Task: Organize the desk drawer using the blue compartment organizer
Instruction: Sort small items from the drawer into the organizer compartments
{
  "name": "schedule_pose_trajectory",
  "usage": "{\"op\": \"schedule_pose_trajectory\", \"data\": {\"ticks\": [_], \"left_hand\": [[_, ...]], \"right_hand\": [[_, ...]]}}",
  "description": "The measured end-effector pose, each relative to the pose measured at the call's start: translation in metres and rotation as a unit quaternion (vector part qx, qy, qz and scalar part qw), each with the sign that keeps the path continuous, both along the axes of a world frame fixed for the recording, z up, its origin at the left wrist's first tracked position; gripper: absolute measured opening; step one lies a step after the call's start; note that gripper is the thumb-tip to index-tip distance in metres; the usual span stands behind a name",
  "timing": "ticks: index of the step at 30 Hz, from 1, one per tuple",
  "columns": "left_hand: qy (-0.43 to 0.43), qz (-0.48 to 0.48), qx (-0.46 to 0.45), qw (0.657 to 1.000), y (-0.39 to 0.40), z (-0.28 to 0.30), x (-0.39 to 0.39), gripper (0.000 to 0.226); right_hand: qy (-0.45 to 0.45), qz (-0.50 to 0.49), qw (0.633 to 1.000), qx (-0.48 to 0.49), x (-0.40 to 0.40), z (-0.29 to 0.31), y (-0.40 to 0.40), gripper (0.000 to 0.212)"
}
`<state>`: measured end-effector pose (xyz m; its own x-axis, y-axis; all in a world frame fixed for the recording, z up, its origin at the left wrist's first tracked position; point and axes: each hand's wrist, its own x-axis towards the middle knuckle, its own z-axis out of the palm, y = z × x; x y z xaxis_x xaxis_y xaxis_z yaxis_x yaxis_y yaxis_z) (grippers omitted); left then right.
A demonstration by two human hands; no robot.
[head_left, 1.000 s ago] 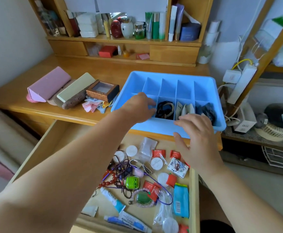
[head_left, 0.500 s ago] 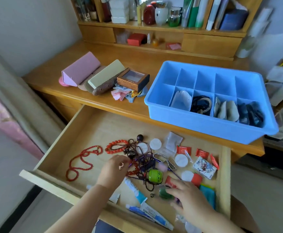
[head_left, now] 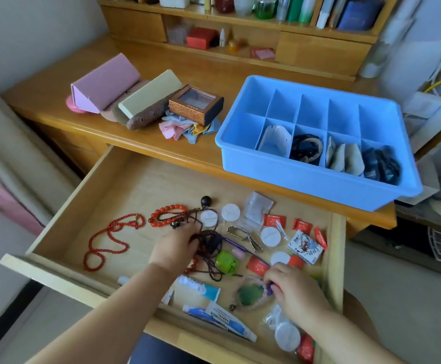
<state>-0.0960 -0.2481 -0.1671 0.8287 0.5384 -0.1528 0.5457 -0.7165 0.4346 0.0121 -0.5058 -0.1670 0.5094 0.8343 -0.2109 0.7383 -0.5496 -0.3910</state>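
The blue compartment organizer (head_left: pixel 287 179) stands on the desk at the right; its near row holds a clear bag, dark hair ties, beige pouches and dark items. Below it the open wooden drawer (head_left: pixel 56 232) holds a scatter of small things. My left hand (head_left: pixel 173 249) grips a tangle of dark bead strings (head_left: pixel 209 243) in the drawer's middle. My right hand (head_left: pixel 290 287) pinches a purple bead on a pale bracelet (head_left: pixel 256 302) beside a green pendant (head_left: pixel 247 295). A red bead necklace (head_left: pixel 104 243) lies at the left.
Also in the drawer: a green case (head_left: pixel 226 262), red sachets (head_left: pixel 274 221), white round pads (head_left: pixel 270 236), ointment tubes (head_left: pixel 222 317). On the desk lie a pink case (head_left: pixel 104 82), a cream case (head_left: pixel 148 94), a brown box (head_left: pixel 195 103) and cloths. Shelves stand behind.
Both hands have left the organizer and come down into the drawer. The left hand now holds the dark bead tangle; the right has moved onto the bracelet. The view tilted down.
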Motion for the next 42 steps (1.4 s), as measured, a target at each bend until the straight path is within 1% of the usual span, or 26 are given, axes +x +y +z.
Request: {"op": "schedule_pose_trajectory", "data": {"ticks": [1, 3, 5, 7, 10, 12, 14, 16, 18, 20, 22, 25, 26, 28, 30, 32, 34, 37, 39, 40, 41, 42], "left_hand": [[-0.033, 0.039, -0.038, 0.998, 0.003, 0.004, -0.005, 0.011], [-0.085, 0.117, -0.082, 0.986, 0.012, 0.010, -0.013, 0.013], [-0.101, 0.162, -0.103, 0.976, 0.024, 0.011, -0.021, 0.016], [-0.089, 0.183, -0.125, 0.971, 0.033, 0.010, -0.027, 0.018], [-0.073, 0.204, -0.140, 0.966, 0.035, 0.007, -0.030, 0.024], [-0.094, 0.227, -0.147, 0.958, 0.031, 0.008, -0.027, 0.033], [-0.128, 0.243, -0.124, 0.954, 0.022, 0.011, -0.026, 0.041], [-0.157, 0.206, -0.062, 0.964, 0.010, 0.015, -0.023, 0.041], [-0.200, 0.117, -0.023, 0.973, -0.004, 0.018, -0.019, 0.033], [-0.225, 0.012, 0.001, 0.974, -0.015, 0.019, -0.013, 0.024], [-0.226, -0.067, 0.016, 0.972, -0.025, 0.017, -0.009, 0.019], [-0.196, -0.137, 0.030, 0.971, -0.036, 0.011, -0.006, 0.017], [-0.187, -0.150, 0.030, 0.970, -0.038, 0.009, -0.006, 0.018], [-0.180, -0.156, 0.026, 0.971, -0.040, 0.007, -0.006, 0.019], [-0.184, -0.142, 0.028, 0.972, -0.040, 0.009, -0.006, 0.020], [-0.197, -0.129, 0.036, 0.971, -0.039, 0.014, -0.004, 0.020], [-0.212, -0.126, 0.041, 0.968, -0.038, 0.022, 0.002, 0.021], [-0.218, -0.126, 0.039, 0.967, -0.040, 0.033, 0.013, 0.030], [-0.194, -0.145, 0.033, 0.970, -0.046, 0.040, 0.023, 0.040], [-0.176, -0.158, 0.030, 0.971, -0.050, 0.044, 0.029, 0.043], [-0.163, -0.167, 0.027, 0.972, -0.054, 0.050, 0.034, 0.041], [-0.153, -0.168, 0.025, 0.974, -0.056, 0.058, 0.038, 0.037]], "right_hand": [[0.011, -0.040, 0.999, 0.020, 0.003, 0.002, 0.001, 0.016], [0.034, -0.115, 0.991, 0.062, 0.012, 0.007, 0.000, 0.015], [0.067, -0.177, 0.979, 0.072, 0.020, 0.010, -0.003, 0.016], [0.097, -0.171, 0.980, 0.044, 0.026, 0.013, -0.004, 0.018], [0.160, -0.098, 0.981, -0.040, 0.024, 0.017, 0.003, 0.018], [0.174, -0.082, 0.981, -0.040, 0.023, 0.018, 0.008, 0.018], [0.161, -0.106, 0.981, 0.000, 0.024, 0.019, 0.010, 0.024], [0.158, -0.147, 0.976, 0.040, 0.028, 0.019, 0.010, 0.029], [0.156, -0.190, 0.967, 0.072, 0.031, 0.018, 0.010, 0.027], [0.153, -0.226, 0.958, 0.088, 0.035, 0.018, 0.010, 0.023], [0.145, -0.238, 0.956, 0.091, 0.038, 0.018, 0.014, 0.021], [0.116, -0.225, 0.964, 0.087, 0.040, 0.016, 0.027, 0.015], [0.102, -0.216, 0.967, 0.087, 0.039, 0.016, 0.034, 0.015], [0.067, -0.191, 0.977, 0.070, 0.037, 0.013, 0.051, 0.023], [0.033, -0.164, 0.986, 0.018, 0.036, 0.009, 0.068, 0.034], [-0.031, -0.132, 0.990, -0.035, 0.035, 0.004, 0.080, 0.029], [-0.087, -0.120, 0.988, -0.049, 0.035, 0.005, 0.084, 0.021], [-0.124, -0.115, 0.986, 0.004, 0.037, 0.019, 0.076, 0.022], [-0.143, -0.090, 0.983, 0.071, 0.035, 0.038, 0.068, 0.018], [-0.151, -0.068, 0.980, 0.109, 0.034, 0.049, 0.065, 0.012], [-0.161, -0.049, 0.975, 0.148, 0.032, 0.059, 0.061, 0.006], [-0.169, -0.037, 0.967, 0.186, 0.030, 0.069, 0.058, 0.007]]}}
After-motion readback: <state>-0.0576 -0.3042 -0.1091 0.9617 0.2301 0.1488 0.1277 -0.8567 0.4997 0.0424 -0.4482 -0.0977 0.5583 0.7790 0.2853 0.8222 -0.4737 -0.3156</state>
